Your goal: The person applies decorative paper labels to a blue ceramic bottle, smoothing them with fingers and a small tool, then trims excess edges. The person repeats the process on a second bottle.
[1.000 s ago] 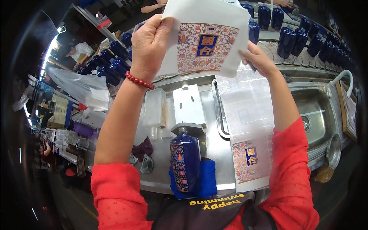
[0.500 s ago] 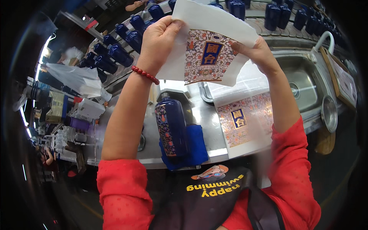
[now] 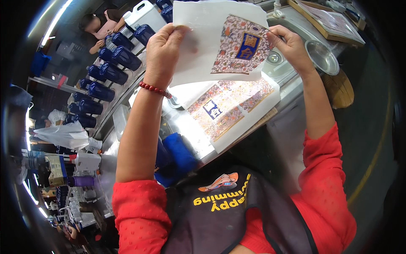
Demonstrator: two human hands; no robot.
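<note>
Between both hands hangs a white decal sheet (image 3: 202, 55) with a floral panel and a dark blue label block on its right part. My left hand (image 3: 162, 53) pinches its left edge between thumb and fingers. At the right edge, my right hand (image 3: 292, 46) grips it beside the floral panel. Below lies a second decal sheet (image 3: 228, 127) with similar floral panels, flat on the metal bench. A dark blue bottle (image 3: 163, 155) is mostly hidden behind my left forearm, next to a bright blue cloth (image 3: 179, 152) at the bench's front edge.
Several dark blue bottles (image 3: 101, 91) line a conveyor on the left, where another person (image 3: 111, 29) handles some. A white jug (image 3: 145, 19) stands beyond. At right are a metal bowl (image 3: 322, 57), a sink (image 3: 277, 67) and a wooden frame (image 3: 330, 23) holding sheets.
My view has turned to the right, so the bench looks tilted and the bottle has slipped behind my left forearm. Both hands still hold the sheet, now at another slant.
</note>
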